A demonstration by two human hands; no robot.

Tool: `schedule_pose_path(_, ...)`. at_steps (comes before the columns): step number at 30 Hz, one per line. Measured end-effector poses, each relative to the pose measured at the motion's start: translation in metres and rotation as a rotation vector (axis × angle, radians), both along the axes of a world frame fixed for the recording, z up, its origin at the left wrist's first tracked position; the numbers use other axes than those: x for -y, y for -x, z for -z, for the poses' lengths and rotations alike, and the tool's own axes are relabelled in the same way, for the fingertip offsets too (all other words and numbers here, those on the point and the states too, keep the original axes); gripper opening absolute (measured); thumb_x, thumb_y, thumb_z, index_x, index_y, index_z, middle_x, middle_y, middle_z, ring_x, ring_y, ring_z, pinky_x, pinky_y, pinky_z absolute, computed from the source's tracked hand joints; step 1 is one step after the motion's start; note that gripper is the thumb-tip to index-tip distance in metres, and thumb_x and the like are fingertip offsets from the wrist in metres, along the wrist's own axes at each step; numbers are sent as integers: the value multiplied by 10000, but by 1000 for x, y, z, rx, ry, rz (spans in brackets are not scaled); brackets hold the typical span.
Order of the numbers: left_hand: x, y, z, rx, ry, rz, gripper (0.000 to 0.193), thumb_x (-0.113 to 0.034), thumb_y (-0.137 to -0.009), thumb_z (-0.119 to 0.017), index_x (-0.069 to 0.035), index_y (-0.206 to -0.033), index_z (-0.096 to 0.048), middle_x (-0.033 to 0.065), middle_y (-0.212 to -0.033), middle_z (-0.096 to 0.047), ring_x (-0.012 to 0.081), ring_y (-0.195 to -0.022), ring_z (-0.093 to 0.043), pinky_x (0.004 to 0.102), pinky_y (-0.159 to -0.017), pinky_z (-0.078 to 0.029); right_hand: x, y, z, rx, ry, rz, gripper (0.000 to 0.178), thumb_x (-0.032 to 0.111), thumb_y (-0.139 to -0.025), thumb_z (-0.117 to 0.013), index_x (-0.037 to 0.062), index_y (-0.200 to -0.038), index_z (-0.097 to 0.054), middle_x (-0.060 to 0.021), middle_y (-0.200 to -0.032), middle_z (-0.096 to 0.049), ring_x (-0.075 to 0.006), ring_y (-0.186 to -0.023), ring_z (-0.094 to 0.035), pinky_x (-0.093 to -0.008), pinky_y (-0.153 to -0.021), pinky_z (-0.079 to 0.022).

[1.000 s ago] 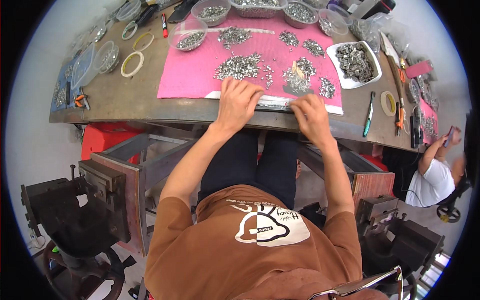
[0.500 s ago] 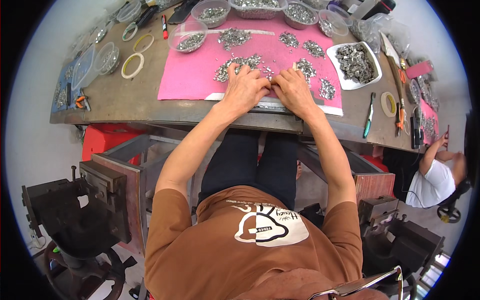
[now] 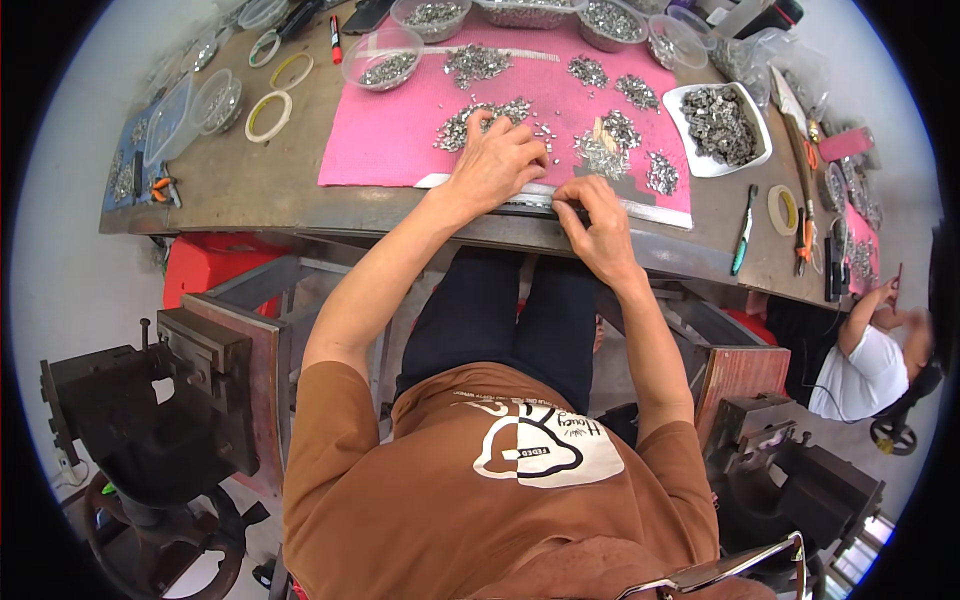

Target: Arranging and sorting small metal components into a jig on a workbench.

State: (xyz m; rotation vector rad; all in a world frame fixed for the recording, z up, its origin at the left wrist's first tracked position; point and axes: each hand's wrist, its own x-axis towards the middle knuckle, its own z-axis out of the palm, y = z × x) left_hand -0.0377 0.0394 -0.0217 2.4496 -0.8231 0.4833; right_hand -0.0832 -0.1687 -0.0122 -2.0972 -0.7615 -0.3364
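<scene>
My left hand (image 3: 497, 158) rests with curled fingers beside a heap of small silvery metal pieces (image 3: 458, 130) on the pink mat (image 3: 370, 150). Whatever its fingertips hold, if anything, is hidden. Right of it, my right hand (image 3: 597, 222) is closed, thumb and forefinger bent together at the end of a narrow dark strip (image 3: 530, 203) along the mat's front edge. I cannot make out what sits between those fingers. Just beyond the right hand lie a spread of bright pieces (image 3: 600, 158) and a tan, stick-like piece (image 3: 602, 133).
A white dish (image 3: 763, 150) of metal pieces stands right of the mat. Round clear tubs, one a shallow tub (image 3: 350, 65), line the back. Tape rolls (image 3: 269, 117), a toothbrush (image 3: 745, 228) and pliers (image 3: 165, 188) lie around. Another person (image 3: 866, 360) sits far right.
My right hand has drawn back toward me and away from my left, uncovering the bright pieces and tan piece beyond it. My left hand has hardly moved.
</scene>
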Motion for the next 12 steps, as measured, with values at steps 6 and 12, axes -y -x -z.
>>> schedule_pose_path(6, 1, 0, 3, 29, -35, -46, 116, -237, -872, -725, -127, -904, -712, 14, -918, -632, 217, -960, -574, 512, -1037, -300, -6, 4, 4, 170, 42, 34, 173, -20, -794, -723, 33, -926, -623, -93, -918, -618, -287, -855, -580, -392, -768, -439)
schedule_pose_path(12, -1, -3, 4, 3, -29, -32, 97, -196, -868, -714, -131, -939, -711, 44, -977, -634, 247, -1022, -576, 566, -1015, -320, -7, 5, 2, 322, 170, 34, 186, -2, -806, -712, 54, -959, -622, -86, -947, -616, -283, -861, -583, -400, -777, -440)
